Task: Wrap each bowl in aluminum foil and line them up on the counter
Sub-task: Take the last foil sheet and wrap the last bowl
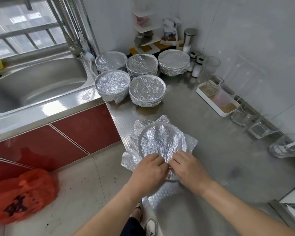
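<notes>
1. a bowl (140, 142) sits near the front edge of the steel counter (215, 137), with a crinkled foil sheet (162, 138) laid over its mouth and its loose corners sticking out all round.
2. the left hand (149, 166) is at the near rim of the bowl; its fingers (156, 159) are curled and gather the foil sheet there.
3. the right hand (189, 166) is just beside it, touching or almost touching the left; its fingers (176, 160) are bent and pinch the same near fold of the foil sheet.
4. on the far side the foil sheet is not yet tucked down, and part of the bowl's rim shows at the left.
5. five wrapped bowls (147, 90) stand further back on the counter beside the sink (37, 82), three in a back row and two in front, packed close together.
6. along the right wall stand a white tray (216, 106) and a row of clear glasses (260, 129); a corner shelf (146, 28) with packets stands behind the wrapped bowls.
7. on the floor at lower left lies an orange plastic bag (22, 193), below the red cabinet doors (85, 126).
</notes>
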